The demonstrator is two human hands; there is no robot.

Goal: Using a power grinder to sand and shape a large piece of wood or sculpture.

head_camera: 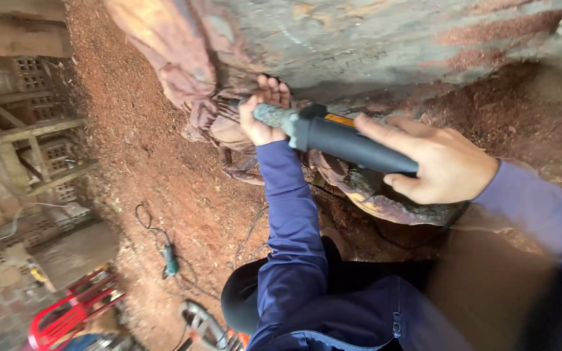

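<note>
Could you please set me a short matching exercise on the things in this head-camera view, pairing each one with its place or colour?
Things:
1. power tool
2. left hand
3. small teal tool
4. red chair

Descriptions:
A. lies on the sawdust floor with its cord
B. dark grey body, gripped at both ends
C. bottom left corner
D. wraps the tool's front end, against the carved wood

Pairs: 1-B, 2-D, 3-A, 4-C

Both hands, left hand (263, 112) and right hand (438, 162), grip a grinder (333, 133), seemingly against carved wood (385, 39).
</note>
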